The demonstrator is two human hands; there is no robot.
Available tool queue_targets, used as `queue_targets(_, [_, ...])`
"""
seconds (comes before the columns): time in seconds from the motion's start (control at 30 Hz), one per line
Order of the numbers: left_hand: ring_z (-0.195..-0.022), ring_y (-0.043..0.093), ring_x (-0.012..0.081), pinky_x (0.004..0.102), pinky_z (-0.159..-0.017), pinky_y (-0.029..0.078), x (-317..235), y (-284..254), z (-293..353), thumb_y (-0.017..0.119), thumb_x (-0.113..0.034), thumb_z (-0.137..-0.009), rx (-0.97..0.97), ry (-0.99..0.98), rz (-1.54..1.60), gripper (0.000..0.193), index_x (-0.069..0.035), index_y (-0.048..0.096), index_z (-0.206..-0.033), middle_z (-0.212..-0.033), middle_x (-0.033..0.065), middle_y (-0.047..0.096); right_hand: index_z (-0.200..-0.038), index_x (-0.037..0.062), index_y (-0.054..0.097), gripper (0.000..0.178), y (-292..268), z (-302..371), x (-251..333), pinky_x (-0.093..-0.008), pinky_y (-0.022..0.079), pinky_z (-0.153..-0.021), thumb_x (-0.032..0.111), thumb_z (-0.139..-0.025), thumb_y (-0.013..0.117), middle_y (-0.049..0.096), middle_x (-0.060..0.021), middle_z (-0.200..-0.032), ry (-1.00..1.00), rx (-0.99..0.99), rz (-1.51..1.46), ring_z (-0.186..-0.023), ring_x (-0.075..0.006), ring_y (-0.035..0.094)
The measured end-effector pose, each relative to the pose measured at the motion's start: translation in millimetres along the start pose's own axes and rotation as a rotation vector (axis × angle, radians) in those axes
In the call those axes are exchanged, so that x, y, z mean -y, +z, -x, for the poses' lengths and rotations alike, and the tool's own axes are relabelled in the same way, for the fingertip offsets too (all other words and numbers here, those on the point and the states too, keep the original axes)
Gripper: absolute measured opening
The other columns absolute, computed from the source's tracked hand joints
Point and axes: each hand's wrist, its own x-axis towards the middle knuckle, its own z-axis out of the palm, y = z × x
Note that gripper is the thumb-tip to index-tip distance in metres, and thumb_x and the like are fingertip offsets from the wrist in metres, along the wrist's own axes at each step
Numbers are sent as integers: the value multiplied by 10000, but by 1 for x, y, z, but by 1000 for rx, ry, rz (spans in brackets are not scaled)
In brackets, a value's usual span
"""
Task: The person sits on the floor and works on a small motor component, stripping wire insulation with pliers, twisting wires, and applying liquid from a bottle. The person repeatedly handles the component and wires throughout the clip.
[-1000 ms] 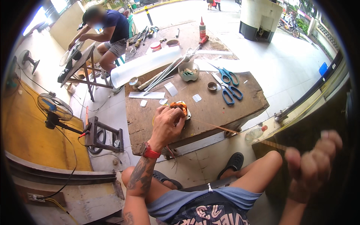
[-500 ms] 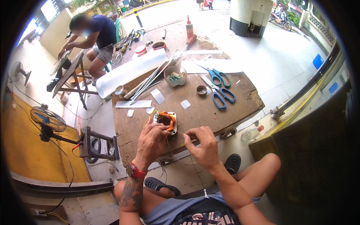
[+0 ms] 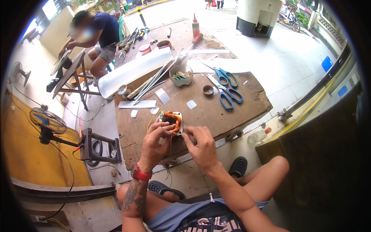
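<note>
A motor stator with orange-wrapped windings and a pale metal frame sits near the front edge of the wooden table. My left hand is closed on its near left side, fingers bent over the rim. Thin wires hang from there below the table edge, and a yellow wire loops out at the left. My right hand is closed close to the stator's right side, thumb and fingers drawn together. Whatever lies between those fingertips is too small to make out.
Two blue-handled scissors, a tape roll, a bowl of small pieces and white sheet cuttings lie beyond. A rolled white sheet crosses the table. At the far left a person works beside a fan.
My right hand has moved left and up to the stator's side; the thin wire seen stretched between the hands no longer shows there. My left hand stays at the stator, fingers slightly shifted.
</note>
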Motion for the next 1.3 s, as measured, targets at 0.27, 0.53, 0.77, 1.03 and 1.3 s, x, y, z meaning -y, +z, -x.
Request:
queue_targets(0.27, [-1100,698,276,505,-1184,438,-5,0,-4,798,-17,-878,9,-184,145,119,-41,731,-973,-1034,81,794,-1394,49,616,440,-22,-46,-2,-422,444,-1101,149,-977,713,639,-151,-1312,3,263,-162,-1237,-315,575])
queue_targets(0.53, [-972,701,266,474,-1153,469,-13,-12,-16,804,-11,-859,90,-103,31,128,-45,712,-941,-936,71,758,-1209,42,628,379,-24,-60,-23,-447,490,-1032,399,-1083,601,678,-166,-1241,447,337,-697,-1142,-313,650])
queue_targets(0.77, [-995,709,301,454,-1187,451,-13,-32,-28,766,-82,-918,306,-223,112,154,-77,730,-1068,-1017,87,756,-889,59,594,323,-236,-121,103,-413,431,-710,316,-898,790,535,-101,-782,-619,363,673,-744,-281,536])
queue_targets(1.03, [-997,701,275,515,-1220,385,-17,-11,-19,764,-173,-932,194,-19,-163,156,-85,740,-1059,-961,75,738,-962,99,656,170,-206,-71,76,-395,505,-802,243,-985,742,562,-29,-851,-428,-525,-298,-778,-221,588])
queue_targets(1.3, [-1028,724,267,578,-1184,437,-12,4,-3,778,-34,-892,19,43,-202,161,-76,678,-1010,-1003,68,756,-926,51,718,101,-91,-25,35,-386,494,-799,60,-860,793,689,-70,-848,-2,-151,-45,-810,-239,642])
